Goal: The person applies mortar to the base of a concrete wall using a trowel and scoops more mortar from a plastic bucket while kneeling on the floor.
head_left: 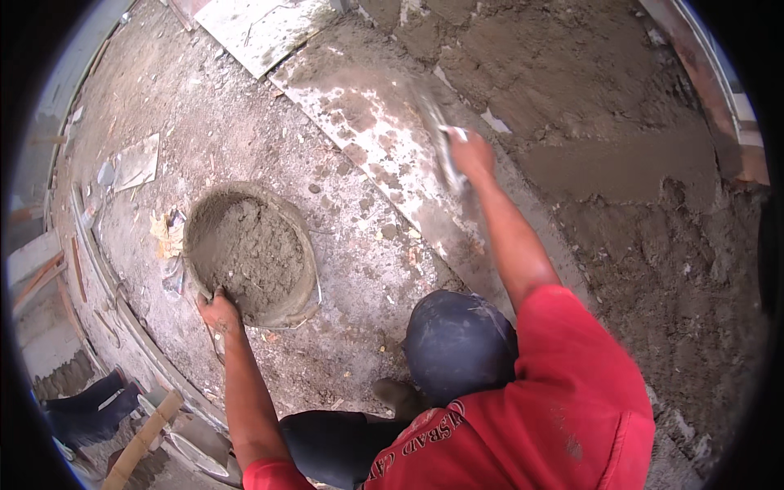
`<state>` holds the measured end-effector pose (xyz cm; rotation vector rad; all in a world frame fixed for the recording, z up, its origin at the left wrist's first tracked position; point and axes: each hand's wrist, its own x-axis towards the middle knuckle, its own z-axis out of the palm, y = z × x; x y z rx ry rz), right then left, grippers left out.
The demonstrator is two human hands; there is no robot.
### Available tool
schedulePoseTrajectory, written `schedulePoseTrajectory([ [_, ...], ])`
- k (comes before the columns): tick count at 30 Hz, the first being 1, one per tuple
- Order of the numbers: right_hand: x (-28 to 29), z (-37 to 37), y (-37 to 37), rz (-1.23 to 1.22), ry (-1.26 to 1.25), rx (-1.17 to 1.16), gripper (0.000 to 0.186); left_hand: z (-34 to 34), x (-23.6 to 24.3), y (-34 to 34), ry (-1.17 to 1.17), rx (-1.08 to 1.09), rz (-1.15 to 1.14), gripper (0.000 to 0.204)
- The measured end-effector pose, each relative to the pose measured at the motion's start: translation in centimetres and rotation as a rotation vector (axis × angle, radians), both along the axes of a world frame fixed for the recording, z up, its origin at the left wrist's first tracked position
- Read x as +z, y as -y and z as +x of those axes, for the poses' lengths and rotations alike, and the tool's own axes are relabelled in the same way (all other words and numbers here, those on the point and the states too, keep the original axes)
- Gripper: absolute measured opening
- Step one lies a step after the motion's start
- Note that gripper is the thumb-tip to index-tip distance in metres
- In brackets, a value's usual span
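Observation:
My left hand (219,314) is closed on the near rim of a round, mortar-caked bucket (294,309). Lumpy grey wet mortar (255,260) lies inside the bucket. To the right, my right hand (471,153) is wrapped round a trowel (445,155), whose long narrow blade is blurred by motion. The trowel is over a pale board (384,139) splashed with mortar, at the edge of a wide grey mortar layer (563,77); whether the blade touches the board I cannot tell.
A smoother strip of mortar (621,167) lies at the right, before rougher mortar (653,253). Crumpled paper (167,234) and a flat scrap (137,162) rest on gritty ground left of the bucket. Pipes (122,306), wood pieces (143,441) and dark cloth (90,412) lie lower left.

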<state>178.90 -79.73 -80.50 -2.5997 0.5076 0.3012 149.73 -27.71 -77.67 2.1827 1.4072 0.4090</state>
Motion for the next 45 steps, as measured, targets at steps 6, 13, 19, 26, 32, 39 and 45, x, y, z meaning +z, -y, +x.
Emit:
schedulePoseTrajectory([
  [6,-1.5,-9.2,12.0,-0.072,0.118,0.253,0.061,-0.2,-1.0,0.2,0.029,-0.048,0.018,0.057],
  [13,-1.0,-6.7,10.2,-0.334,0.070,0.248,0.055,0.6,2.6,2.4,0.034,-0.004,0.041,0.044],
  [19,0.1,-1.9,4.8,-0.418,0.324,0.115,0.048,3.5,2.3,3.6,-0.003,-0.015,0.011,0.039],
  [26,15.0,-6.3,-10.3,-0.041,0.739,0.910,0.039,-2.7,8.8,7.4,0.177,0.174,-0.900,0.075],
  [32,21.9,-4.8,-19.7,-0.410,0.463,1.704,0.024,-6.2,7.7,12.9,0.031,-0.168,-1.492,0.057],
  [39,24.8,-3.4,-25.0,-0.013,0.847,1.334,0.039,-4.8,5.4,15.3,0.106,0.044,-1.612,0.049],
  [45,20.1,-1.9,-22.0,-0.196,0.372,1.602,0.041,-4.4,7.6,17.7,0.117,0.397,-1.574,0.050],
])
